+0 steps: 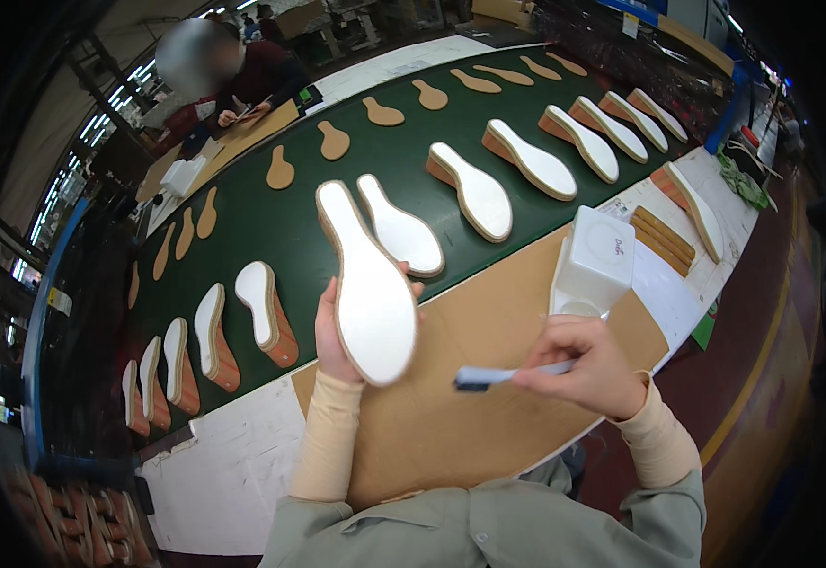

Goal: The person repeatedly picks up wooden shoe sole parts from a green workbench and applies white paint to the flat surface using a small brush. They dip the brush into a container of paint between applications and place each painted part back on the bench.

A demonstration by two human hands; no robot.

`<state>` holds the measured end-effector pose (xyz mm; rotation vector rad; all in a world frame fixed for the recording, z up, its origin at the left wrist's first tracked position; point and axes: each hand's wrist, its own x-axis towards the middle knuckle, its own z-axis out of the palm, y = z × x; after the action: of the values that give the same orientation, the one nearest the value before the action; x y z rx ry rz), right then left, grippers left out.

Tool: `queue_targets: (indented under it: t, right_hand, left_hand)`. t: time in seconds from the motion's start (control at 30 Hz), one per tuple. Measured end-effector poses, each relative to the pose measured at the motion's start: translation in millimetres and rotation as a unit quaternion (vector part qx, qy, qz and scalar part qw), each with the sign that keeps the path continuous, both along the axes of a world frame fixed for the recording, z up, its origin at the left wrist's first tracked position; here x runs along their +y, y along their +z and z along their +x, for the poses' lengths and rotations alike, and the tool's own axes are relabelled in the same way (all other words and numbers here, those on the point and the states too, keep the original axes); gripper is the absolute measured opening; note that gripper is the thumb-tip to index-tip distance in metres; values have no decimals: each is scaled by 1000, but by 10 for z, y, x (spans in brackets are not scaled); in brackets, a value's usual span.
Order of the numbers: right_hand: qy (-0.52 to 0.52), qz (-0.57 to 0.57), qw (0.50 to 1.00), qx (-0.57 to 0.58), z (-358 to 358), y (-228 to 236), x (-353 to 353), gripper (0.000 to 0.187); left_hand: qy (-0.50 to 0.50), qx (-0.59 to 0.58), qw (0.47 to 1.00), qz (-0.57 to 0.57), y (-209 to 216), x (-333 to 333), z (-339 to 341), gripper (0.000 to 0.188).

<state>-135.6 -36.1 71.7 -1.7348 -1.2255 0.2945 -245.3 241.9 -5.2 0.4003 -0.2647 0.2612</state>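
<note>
My left hand (pixel 333 343) is closed around a wedge shoe sole (pixel 373 293), its broad white face up and its tan edge showing. Fingertips show at the sole's right side. A small brush (pixel 498 376) with a pale handle and dark bristles is pinched in my right hand (pixel 588 364), its head pointing left, apart from the sole. Just beyond that hand stands a white plastic container (pixel 596 256) with an opening at its near side; its contents are hidden. Another white-topped sole (pixel 401 232) lies right behind the held one.
A green conveyor belt (pixel 337 254) carries several wedge soles, and tan insole-shaped pieces (pixel 335 140) lie along its far side. Brown board (pixel 488 331) covers the near worktop. Brown sticks (pixel 661 239) and one sole (pixel 695 208) lie at right. Across the belt a person (pixel 271 80) works.
</note>
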Motion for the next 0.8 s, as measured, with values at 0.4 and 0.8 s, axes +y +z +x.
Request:
queue_targets:
  t: [0.4, 0.8]
  right_hand:
    - [-208, 32, 961, 178, 187, -253, -624, 17]
    - [-398, -27, 895, -198, 346, -507, -892, 23]
  left_hand:
    - [164, 213, 961, 57, -1156, 2143, 289, 49]
    - [608, 414, 502, 454, -961, 2354, -821, 57]
